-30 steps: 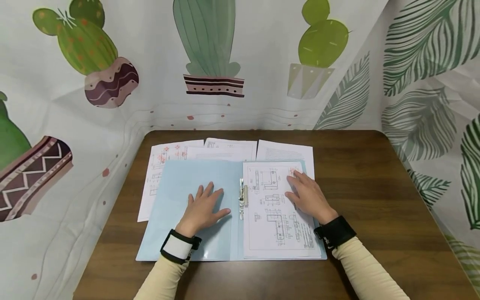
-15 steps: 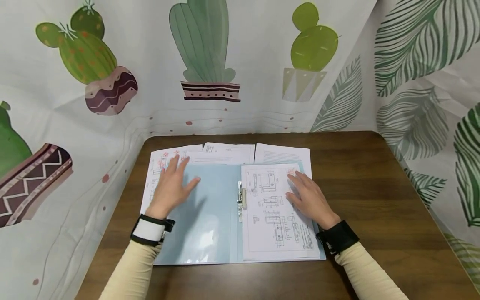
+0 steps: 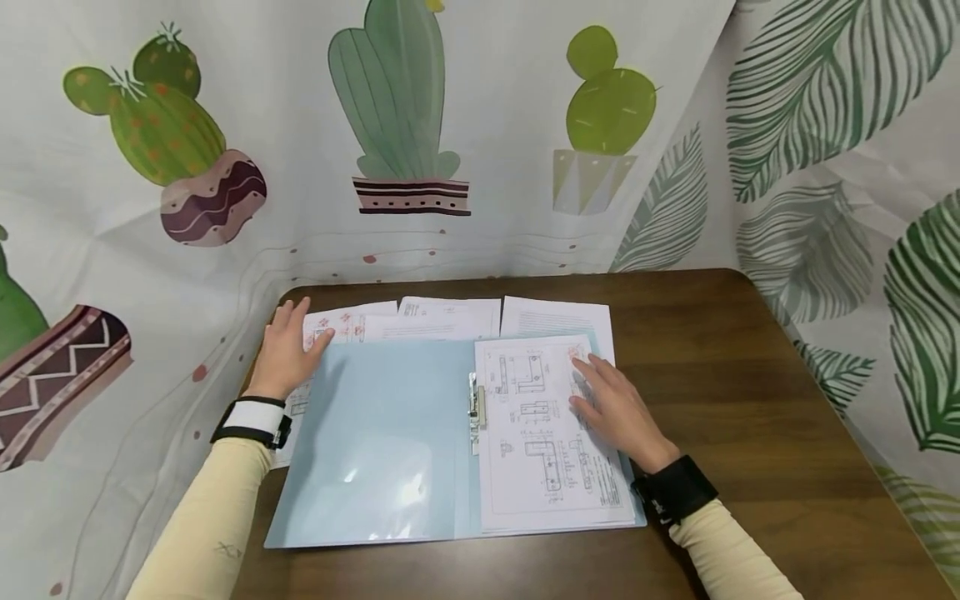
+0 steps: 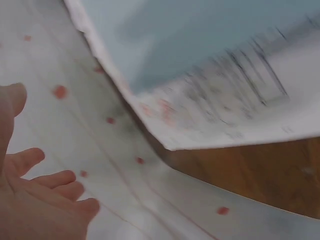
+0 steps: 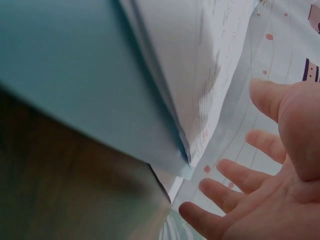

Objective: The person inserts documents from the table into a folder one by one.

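Observation:
A light blue folder (image 3: 382, 433) lies spread on the table. Its metal lever clip (image 3: 478, 402) sits by the fold, beside a stack of sheets with a technical drawing (image 3: 517, 492) on top. My left hand (image 3: 283, 354) is over the left loose sheet (image 3: 333, 321), which has red marks. Its fingers are spread and hold nothing; the left wrist view shows them apart from the paper. Over the right side of the drawing hovers my right hand (image 3: 622, 412), fingers loosely extended. In the right wrist view a gap shows between these fingers and the stack's edge (image 5: 175, 115).
Behind the folder, more loose printed sheets, such as a middle one (image 3: 450, 310) and a right one (image 3: 558, 315), stick out partly covered. The brown wooden table (image 3: 720, 392) ends at a cloth backdrop (image 3: 510, 242) with cactus and leaf prints.
My left hand has moved left and away from me, from above the folder's left cover to the loose sheet beyond it. The right hand stays nearly in place over the drawing.

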Demonstrator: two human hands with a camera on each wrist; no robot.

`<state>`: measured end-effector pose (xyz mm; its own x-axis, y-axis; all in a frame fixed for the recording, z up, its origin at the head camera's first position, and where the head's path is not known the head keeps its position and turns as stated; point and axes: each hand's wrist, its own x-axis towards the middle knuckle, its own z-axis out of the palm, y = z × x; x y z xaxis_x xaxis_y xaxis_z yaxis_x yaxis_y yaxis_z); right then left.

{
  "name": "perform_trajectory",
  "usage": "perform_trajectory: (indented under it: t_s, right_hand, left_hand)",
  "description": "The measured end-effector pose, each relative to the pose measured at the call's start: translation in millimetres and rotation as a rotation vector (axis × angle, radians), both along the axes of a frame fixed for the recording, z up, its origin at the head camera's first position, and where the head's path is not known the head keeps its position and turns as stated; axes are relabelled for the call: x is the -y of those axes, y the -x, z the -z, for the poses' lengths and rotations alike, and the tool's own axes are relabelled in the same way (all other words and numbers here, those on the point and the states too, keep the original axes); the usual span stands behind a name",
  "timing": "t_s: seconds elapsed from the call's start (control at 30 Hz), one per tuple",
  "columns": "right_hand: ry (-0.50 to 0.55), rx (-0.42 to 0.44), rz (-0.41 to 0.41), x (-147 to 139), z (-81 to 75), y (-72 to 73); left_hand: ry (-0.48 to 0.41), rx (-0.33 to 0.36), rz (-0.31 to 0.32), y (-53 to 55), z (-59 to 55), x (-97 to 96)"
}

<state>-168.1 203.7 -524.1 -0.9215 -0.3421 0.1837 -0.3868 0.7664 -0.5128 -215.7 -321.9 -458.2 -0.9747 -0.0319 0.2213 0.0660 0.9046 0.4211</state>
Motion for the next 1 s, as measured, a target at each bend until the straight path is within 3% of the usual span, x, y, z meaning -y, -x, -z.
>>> perform_trajectory:
  t_s: [0.13, 0.3, 0.8, 1.0]
  right_hand:
    - [-0.006, 0.002, 0.008, -0.4, 2.2, -1.4]
    - [-0.010, 0.013, 0.022, -0.6, 3.1, -3.0]
    - [-0.012, -0.001, 0.042, -4.1, 0.1, -7.3]
    - [-0.013, 0.015, 0.043, -4.7, -0.5, -11.0]
  left_hand:
    - [0.037, 0.017, -0.040, 10.3, 13.8, 20.0]
    - [0.087, 0.069, -0.071, 20.2, 22.5, 37.4]
    - [0.117, 0.211, -0.100, 26.4, 42.8, 58.3]
    - [0.111, 0.224, -0.114, 31.8, 57.0, 69.1]
